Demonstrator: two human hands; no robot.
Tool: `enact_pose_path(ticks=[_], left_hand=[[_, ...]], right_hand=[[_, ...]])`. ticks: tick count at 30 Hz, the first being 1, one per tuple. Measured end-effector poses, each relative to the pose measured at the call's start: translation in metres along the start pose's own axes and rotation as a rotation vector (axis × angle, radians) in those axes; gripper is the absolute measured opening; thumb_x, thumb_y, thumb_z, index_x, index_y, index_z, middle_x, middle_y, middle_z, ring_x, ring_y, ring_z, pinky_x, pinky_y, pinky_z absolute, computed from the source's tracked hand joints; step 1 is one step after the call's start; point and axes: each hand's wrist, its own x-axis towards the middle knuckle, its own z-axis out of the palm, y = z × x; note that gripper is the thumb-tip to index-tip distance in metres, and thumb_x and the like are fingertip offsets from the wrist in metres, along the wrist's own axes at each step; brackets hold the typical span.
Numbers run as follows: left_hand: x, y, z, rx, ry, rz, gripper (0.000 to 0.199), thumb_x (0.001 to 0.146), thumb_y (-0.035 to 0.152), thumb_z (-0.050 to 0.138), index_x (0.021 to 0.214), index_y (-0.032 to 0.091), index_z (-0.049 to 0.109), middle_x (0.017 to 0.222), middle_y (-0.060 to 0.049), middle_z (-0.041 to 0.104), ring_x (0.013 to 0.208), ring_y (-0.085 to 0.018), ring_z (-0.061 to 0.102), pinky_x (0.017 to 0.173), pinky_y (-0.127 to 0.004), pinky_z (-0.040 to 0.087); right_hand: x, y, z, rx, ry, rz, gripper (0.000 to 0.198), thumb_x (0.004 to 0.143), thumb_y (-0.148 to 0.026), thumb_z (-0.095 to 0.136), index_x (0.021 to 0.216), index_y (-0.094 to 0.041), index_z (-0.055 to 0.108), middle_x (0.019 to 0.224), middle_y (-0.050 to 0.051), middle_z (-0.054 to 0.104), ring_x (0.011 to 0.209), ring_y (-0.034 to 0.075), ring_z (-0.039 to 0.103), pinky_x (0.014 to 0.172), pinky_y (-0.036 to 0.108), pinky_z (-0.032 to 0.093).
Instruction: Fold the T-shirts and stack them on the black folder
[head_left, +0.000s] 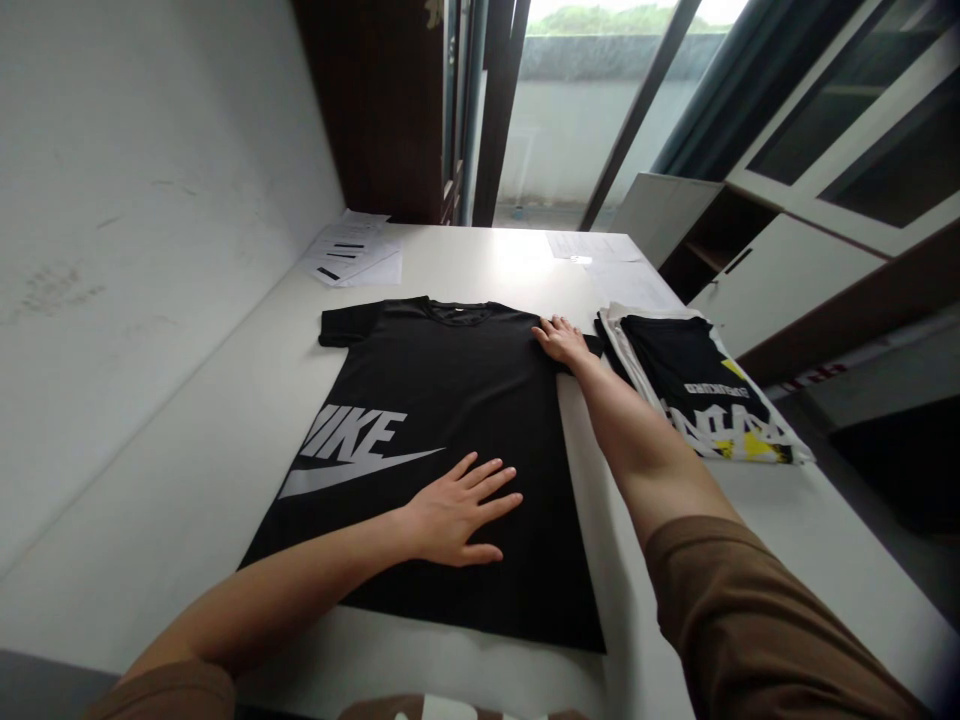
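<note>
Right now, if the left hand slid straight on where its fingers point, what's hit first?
Likely the right forearm, beyond the side edge of the black T-shirt; forearm height is unclear, so the left hand might pass beneath.

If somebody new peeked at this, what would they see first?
Probably the big black shirt spread on the white table, its grey logo toward the left. Then the left hand on its lower middle and the right hand at one shoulder. Folded clothes sit to the right.
</note>
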Motion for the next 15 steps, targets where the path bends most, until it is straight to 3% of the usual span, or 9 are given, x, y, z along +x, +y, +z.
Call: enact_pose_path(ticks=[5, 10, 15], left_hand=[[-0.001, 0.0, -0.002, 0.003, -0.006, 0.014, 0.081, 0.095, 0.065, 0.054, 0.162, 0.024, 0.032, 0.171, -0.01, 0.021, 0.159, -0.033, 0.015, 0.128, -0.056, 0.009], [0.001, 0.008, -0.003, -0.016, -0.043, 0.04, 0.083, 0.095, 0.065, 0.054, 0.163, 0.023, 0.03, 0.171, -0.013, 0.018, 0.159, -0.035, 0.014, 0.127, -0.059, 0.009], [0.018, 0.033, -0.007, -0.035, -0.098, 0.112, 0.079, 0.099, 0.066, 0.046, 0.163, 0.023, 0.03, 0.171, -0.013, 0.018, 0.159, -0.034, 0.015, 0.127, -0.059, 0.013]], right_hand=[[-0.013, 0.03, -0.014, -0.036, 0.052, 0.05, 0.077, 0.103, -0.062, 0.032, 0.161, -0.011, 0.033, 0.164, 0.022, 0.032, 0.153, 0.033, 0.028, 0.123, 0.05, 0.025], [-0.059, 0.034, -0.014, -0.049, 0.207, 0.095, 0.071, 0.101, -0.057, 0.042, 0.156, -0.012, 0.043, 0.155, 0.02, 0.047, 0.143, 0.033, 0.043, 0.117, 0.044, 0.035], [-0.102, 0.033, -0.006, 0.005, 0.304, 0.135, 0.067, 0.104, -0.052, 0.034, 0.153, -0.008, 0.046, 0.156, 0.021, 0.045, 0.142, 0.033, 0.043, 0.117, 0.044, 0.033]])
